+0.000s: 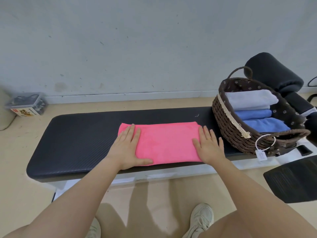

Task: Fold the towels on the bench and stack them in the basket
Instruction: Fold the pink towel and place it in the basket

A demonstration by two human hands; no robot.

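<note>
A pink towel, folded into a wide rectangle, lies flat on the black padded bench. My left hand presses flat on the towel's left end, fingers straight. At the towel's right end my right hand presses down the same way, a ring on one finger. The brown wicker basket stands on the bench's right end. Inside it lie folded towels: a pale grey one at the back and two blue ones in front.
A black office chair stands behind the basket, and a dark chair seat sits at the right by the bench. A clear plastic box rests on the floor at the left by the wall. My shoes are below the bench.
</note>
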